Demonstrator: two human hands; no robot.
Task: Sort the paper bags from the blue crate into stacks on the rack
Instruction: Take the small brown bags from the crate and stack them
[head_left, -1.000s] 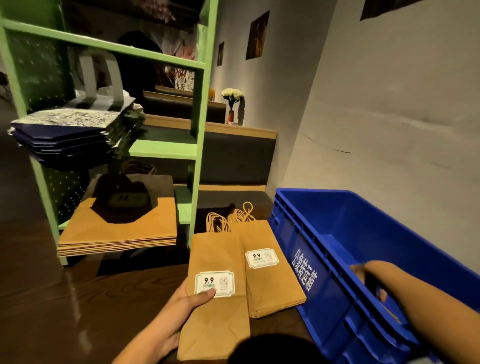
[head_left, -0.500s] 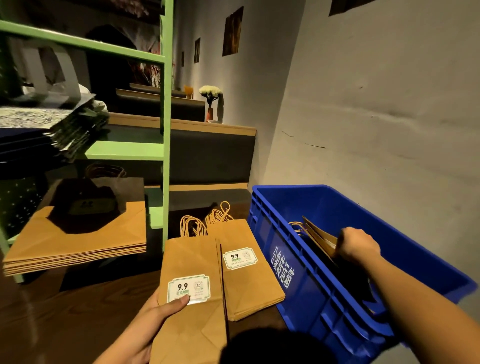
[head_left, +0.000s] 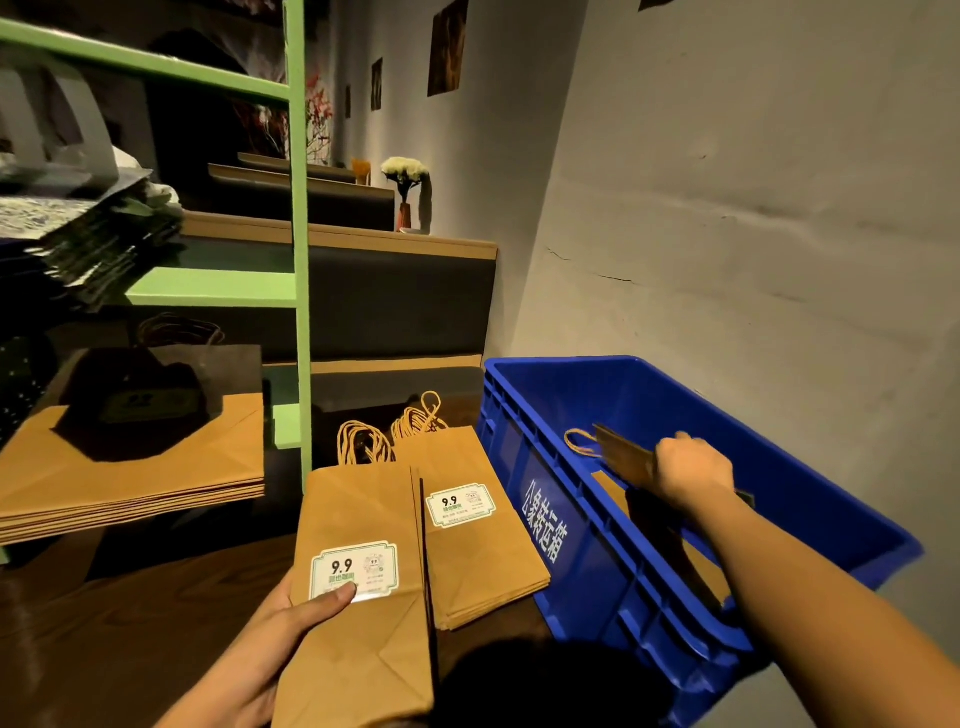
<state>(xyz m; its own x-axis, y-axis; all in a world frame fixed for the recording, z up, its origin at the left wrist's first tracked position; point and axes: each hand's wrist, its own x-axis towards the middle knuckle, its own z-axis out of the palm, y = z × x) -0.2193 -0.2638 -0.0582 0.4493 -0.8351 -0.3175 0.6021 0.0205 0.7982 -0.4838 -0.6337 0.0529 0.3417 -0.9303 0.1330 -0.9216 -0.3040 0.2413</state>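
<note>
Head view: the left hand (head_left: 280, 629) holds a flat brown kraft paper bag with a white 9.9 label (head_left: 363, 519), thumb pinning the label so the bag stays flat for stacking. It overlaps a low stack of matching labelled bags (head_left: 483, 551) lying just beside the blue plastic crate (head_left: 675, 395). The right hand (head_left: 691, 470) reaches into the crate, fingers curled round the raised edge of a folded brown paper bag with a cord handle (head_left: 621, 457), probably to lift it out. The green metal rack (head_left: 298, 260) carries a stack of plain brown bags (head_left: 130, 467) below dark patterned bags (head_left: 88, 234), one type per shelf.
</note>
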